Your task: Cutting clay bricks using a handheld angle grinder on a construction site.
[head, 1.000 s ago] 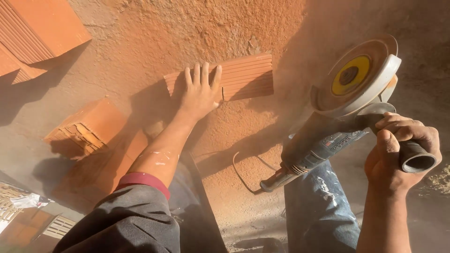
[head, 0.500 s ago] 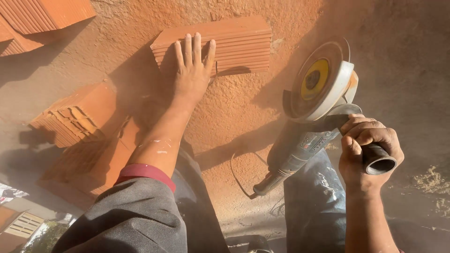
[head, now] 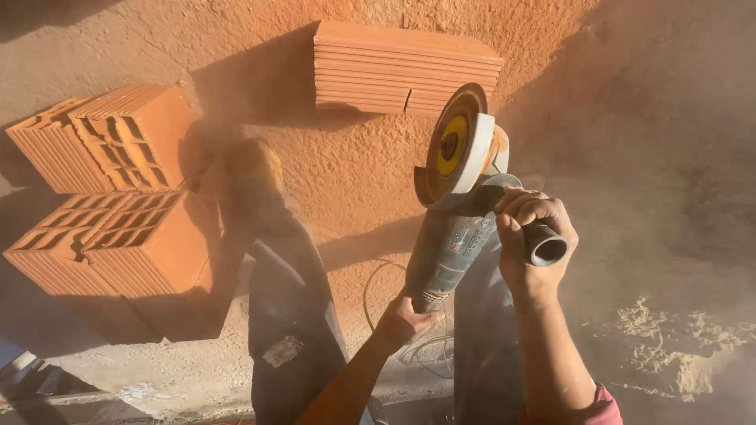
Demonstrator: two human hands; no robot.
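Observation:
I hold an angle grinder [head: 457, 228] with both hands over dusty orange ground. My right hand [head: 529, 240] grips its black side handle. My left hand [head: 402, 319] grips the rear of its grey body. The disc with a yellow hub [head: 450, 145] points away from me, close to a ribbed clay brick [head: 405, 67] lying flat on the ground. That brick has a short cut in its near edge. Red dust hangs in the air around the tool.
Two hollow clay blocks [head: 110, 138] [head: 118, 252] lie at the left. My legs in dark trousers [head: 291, 315] stand below the grinder. A thin power cable [head: 378, 283] loops on the ground. A pale sandy pile [head: 677, 346] sits at the lower right.
My left hand left the ribbed brick and took hold of the grinder's rear. The grinder swung left toward the brick, and the view shifted so the brick sits farther up.

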